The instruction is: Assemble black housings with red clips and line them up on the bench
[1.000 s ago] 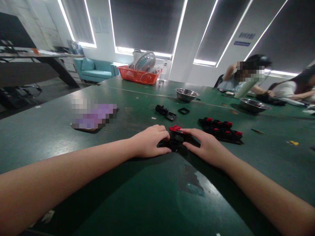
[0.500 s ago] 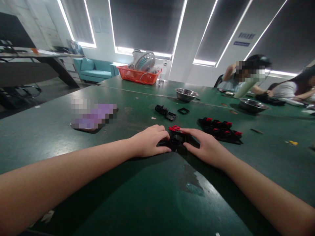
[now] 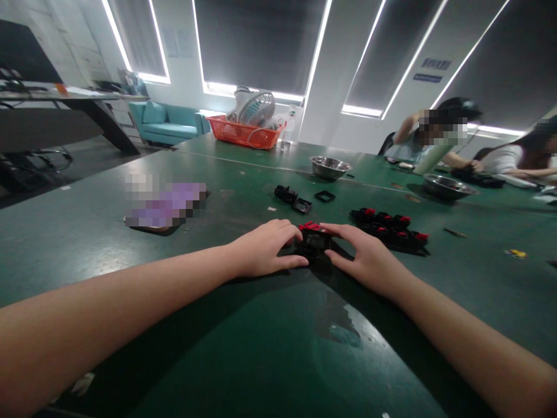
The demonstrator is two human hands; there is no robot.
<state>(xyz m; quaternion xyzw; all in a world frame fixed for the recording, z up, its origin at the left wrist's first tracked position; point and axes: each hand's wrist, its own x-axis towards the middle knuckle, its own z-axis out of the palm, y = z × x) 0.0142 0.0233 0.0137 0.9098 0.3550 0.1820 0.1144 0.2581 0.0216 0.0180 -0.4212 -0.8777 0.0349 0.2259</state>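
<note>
My left hand (image 3: 263, 251) and my right hand (image 3: 369, 258) grip a small black plastic part with red clips (image 3: 314, 239) between them, low over the green table (image 3: 243, 342). Fingers and thumbs of both hands close round its two sides. A pile of like black parts with red tabs (image 3: 391, 228) lies just right of my right hand. Two loose black pieces (image 3: 292, 197) and a small black frame (image 3: 324, 196) lie beyond the hands.
Two steel bowls (image 3: 329, 166) (image 3: 444, 186) stand farther back. An orange basket with a fan (image 3: 246, 129) sits at the far end. A blurred purple object (image 3: 163, 204) lies to the left. Two other people (image 3: 439, 136) sit at the far right.
The black part has been tilted up a little between my hands, and my fingers have shifted closer round it. Little else has moved.
</note>
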